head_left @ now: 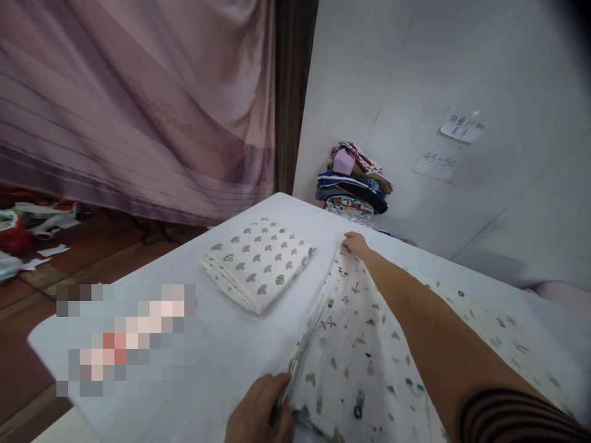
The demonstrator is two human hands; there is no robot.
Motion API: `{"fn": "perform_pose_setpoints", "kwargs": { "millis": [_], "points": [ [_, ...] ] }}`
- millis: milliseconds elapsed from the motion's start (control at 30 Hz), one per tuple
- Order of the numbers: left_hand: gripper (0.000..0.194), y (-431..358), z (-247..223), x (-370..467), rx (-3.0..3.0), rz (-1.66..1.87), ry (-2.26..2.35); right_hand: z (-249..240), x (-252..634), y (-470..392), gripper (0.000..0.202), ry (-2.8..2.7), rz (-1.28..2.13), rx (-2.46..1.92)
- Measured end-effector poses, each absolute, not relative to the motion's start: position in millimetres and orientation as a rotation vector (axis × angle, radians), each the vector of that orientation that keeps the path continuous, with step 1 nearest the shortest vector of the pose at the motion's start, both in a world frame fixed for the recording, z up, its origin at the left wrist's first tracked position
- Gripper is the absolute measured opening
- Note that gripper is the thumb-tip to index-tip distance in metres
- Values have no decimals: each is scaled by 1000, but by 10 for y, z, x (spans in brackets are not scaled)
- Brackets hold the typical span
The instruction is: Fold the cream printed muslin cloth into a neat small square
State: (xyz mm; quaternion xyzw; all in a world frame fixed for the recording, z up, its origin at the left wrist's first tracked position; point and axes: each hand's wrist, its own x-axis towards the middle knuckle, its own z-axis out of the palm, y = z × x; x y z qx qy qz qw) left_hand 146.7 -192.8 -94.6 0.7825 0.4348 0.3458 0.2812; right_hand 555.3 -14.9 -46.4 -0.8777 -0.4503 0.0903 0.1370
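Head view: left hand (pixel 261 406) and right hand (pixel 355 243) pinch one edge of a thin white plant-print fabric sheet (pixel 351 344) on the white table (pixel 207 357), apparently to tension it. Folded white mushroom-print cloth (pixel 258 261) lies beside.

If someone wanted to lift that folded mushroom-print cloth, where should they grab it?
Probably at the near-left edge of the folded cloth, coming in low from the front left, thumb on top and fingertips under every layer. It lies flat, with stacked layers showing along that edge; its right side faces the patterned cloth pinched by the left hand and right hand.
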Motion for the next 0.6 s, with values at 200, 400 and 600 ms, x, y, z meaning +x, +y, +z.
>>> {"fn": "perform_pose_setpoints", "kwargs": {
  "millis": [200, 400, 600],
  "points": [
    [27, -1869, -806, 1407, 2137, 798, 1102, -444, 5205, -678, 31, -1400, 124, -2481],
    [30, -1865, -687, 1407, 2150, 614, 1163, -609, 4953, -1219, 42, -1568, 60, -2500],
    [31, -1869, -666, 1417, 2140, 561, 1175, -669, 4912, -1263, 51, -1515, 133, -2691]
  ]
}}
